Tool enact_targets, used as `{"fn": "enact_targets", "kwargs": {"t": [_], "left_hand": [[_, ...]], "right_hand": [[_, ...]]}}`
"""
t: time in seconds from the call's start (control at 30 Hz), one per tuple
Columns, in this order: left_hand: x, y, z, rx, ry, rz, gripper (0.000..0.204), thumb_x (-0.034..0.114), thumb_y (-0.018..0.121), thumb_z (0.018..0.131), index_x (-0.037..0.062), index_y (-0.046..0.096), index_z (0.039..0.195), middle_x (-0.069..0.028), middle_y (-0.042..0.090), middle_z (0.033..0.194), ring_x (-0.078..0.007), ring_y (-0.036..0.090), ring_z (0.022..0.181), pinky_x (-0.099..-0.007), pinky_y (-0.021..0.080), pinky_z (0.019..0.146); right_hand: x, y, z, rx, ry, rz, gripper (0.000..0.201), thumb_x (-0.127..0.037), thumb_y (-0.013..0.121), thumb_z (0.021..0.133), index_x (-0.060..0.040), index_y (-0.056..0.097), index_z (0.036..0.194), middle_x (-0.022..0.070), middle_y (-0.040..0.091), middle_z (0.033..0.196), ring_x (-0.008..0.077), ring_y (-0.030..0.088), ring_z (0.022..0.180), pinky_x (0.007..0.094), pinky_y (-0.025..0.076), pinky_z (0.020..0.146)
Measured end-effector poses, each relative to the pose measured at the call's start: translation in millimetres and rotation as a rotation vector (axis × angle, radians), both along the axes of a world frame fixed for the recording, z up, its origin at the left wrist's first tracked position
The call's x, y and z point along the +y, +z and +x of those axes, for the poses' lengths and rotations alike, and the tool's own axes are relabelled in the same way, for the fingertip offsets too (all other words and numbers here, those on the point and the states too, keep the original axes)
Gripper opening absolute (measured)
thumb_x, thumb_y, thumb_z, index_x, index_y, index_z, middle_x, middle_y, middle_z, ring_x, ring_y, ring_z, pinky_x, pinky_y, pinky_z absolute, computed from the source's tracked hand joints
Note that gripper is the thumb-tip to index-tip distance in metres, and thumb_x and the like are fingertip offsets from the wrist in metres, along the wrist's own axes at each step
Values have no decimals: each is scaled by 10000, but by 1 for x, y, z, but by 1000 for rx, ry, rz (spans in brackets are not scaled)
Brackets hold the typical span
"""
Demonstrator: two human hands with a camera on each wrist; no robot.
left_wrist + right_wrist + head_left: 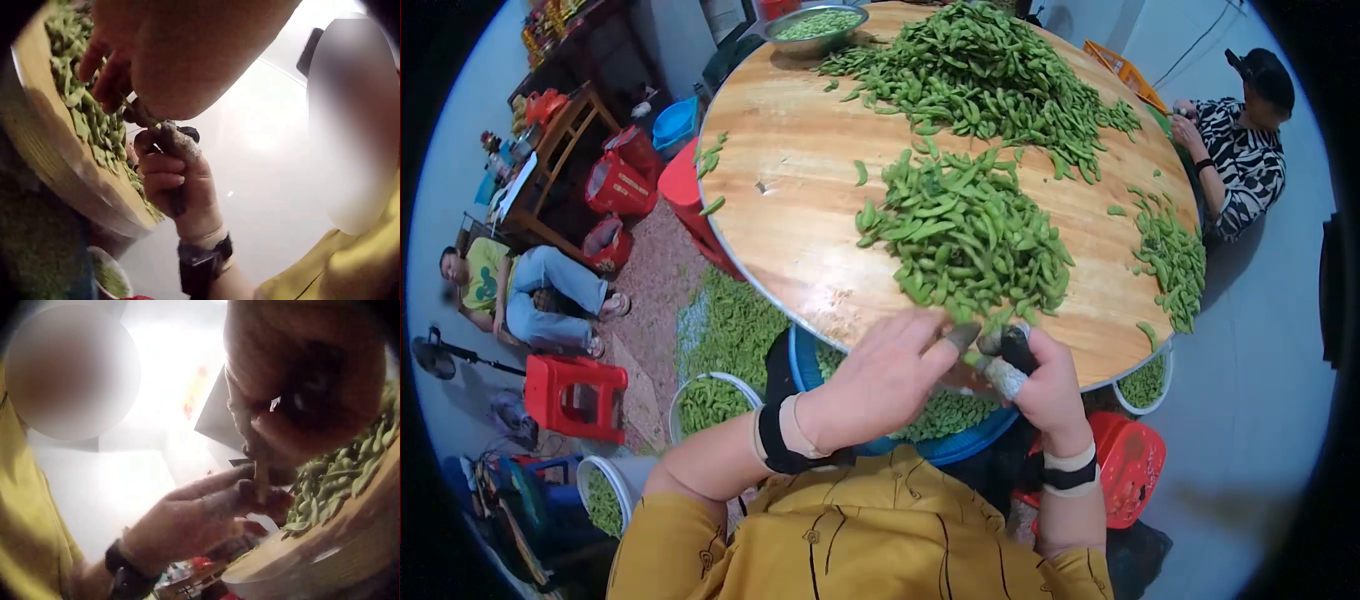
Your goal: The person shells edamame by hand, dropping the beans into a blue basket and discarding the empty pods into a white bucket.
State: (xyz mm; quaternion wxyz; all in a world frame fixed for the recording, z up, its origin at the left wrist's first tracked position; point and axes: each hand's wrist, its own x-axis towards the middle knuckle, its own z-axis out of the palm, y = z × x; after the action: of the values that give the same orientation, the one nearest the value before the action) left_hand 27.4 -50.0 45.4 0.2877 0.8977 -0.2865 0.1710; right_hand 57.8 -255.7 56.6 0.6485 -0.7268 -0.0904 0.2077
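Observation:
My left hand (885, 375) and right hand (1052, 390) meet at the near edge of the round wooden table (790, 240). Between their fingertips they pinch a green soybean pod (973, 357), mostly covered by the fingers. The left thumb has a dark covering; wrapping in grey and black covers the right thumb and a finger. Just beyond the fingertips lies a heap of soybean pods (970, 235). Under the hands, below the table edge, a blue basin (802, 362) contains shelled green beans (940, 415).
A larger pod pile (990, 80) and a metal bowl (815, 30) of beans sit at the table's far side. White buckets (752, 390) stand below at left. A red stool (1135, 465) is at right. One person (1240, 150) sits across right, another (530, 285) at far left.

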Motion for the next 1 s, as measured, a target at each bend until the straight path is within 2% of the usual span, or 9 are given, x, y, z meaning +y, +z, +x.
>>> {"fn": "enact_targets", "kwargs": {"t": [0.13, 0.17, 0.27, 0.43, 0.5, 0.63, 0.73, 0.83, 1.0], "left_hand": [[-1, 4, 28, 620, -181, -214, 277, 25, 566, 795, 4, 563, 1071, -178, 585, 965, -375, 575, 884, -392, 477, 773], [-1, 0, 34, 611, -179, -297, 179, 51, 564, 850, 12, 578, 1024, -131, 607, 835, -306, 608, 775, -358, 483, 711], [0, 5, 54, 860, -116, -519, 122, 71, 571, 874, 22, 597, 983, -98, 634, 813, -218, 623, 739, -312, 482, 685], [6, 7, 76, 967, -110, -535, 130, 77, 568, 898, 24, 609, 1009, -76, 650, 869, -102, 595, 792, -255, 480, 719], [4, -1, 76, 1080, -129, -860, 127, 80, 567, 896, 16, 603, 1000, -73, 629, 857, -84, 568, 788, -259, 474, 709], [10, -6, 68, 1011, -143, -944, 143, 87, 575, 892, 4, 594, 1006, -77, 620, 858, -76, 553, 788, -258, 465, 699], [14, -9, 40, 723, -96, -556, 143, 66, 595, 847, 3, 585, 975, -102, 600, 804, -151, 592, 740, -294, 471, 663], [5, -10, 7, 301, -21, -322, 143, 39, 612, 750, 28, 578, 888, -167, 543, 747, -377, 561, 705, -388, 460, 595], [5, -13, -40, 275, -65, -253, 119, 49, 615, 796, 12, 592, 907, -148, 565, 739, -330, 575, 671, -364, 457, 578]], "right_hand": [[-8, -9, 15, 140, -43, 178, 209, -28, 624, 855, -16, 601, 1062, -14, 621, 832, 41, 527, 609, 199, 439, 542], [-6, -10, 19, 149, -33, 193, 225, -37, 583, 886, -13, 569, 1110, -9, 615, 833, 39, 513, 566, 196, 422, 508], [2, 0, 34, 100, 32, 88, 251, -55, 532, 909, -15, 543, 1157, 3, 617, 840, 43, 513, 566, 194, 420, 509], [4, 15, 53, 152, 101, 30, 357, -84, 441, 930, -16, 444, 1280, 12, 611, 826, 48, 491, 539, 191, 401, 489], [7, 23, 56, 184, 106, 72, 366, -83, 433, 933, -19, 435, 1293, 12, 610, 826, 43, 483, 535, 188, 392, 480], [14, 24, 43, 211, 137, 130, 416, -64, 418, 933, -28, 390, 1346, 7, 593, 818, 36, 458, 523, 183, 367, 457], [19, 13, 18, 236, 120, 132, 440, -46, 415, 926, -45, 373, 1364, 2, 571, 798, 39, 439, 517, 183, 360, 454], [21, 10, -13, 336, 73, 199, 464, -22, 400, 922, -79, 361, 1380, -4, 535, 773, 41, 403, 511, 188, 346, 451], [10, 2, -57, 477, 147, 336, 464, -11, 382, 921, -142, 385, 1367, -25, 458, 745, 35, 346, 529, 187, 306, 452]]}}
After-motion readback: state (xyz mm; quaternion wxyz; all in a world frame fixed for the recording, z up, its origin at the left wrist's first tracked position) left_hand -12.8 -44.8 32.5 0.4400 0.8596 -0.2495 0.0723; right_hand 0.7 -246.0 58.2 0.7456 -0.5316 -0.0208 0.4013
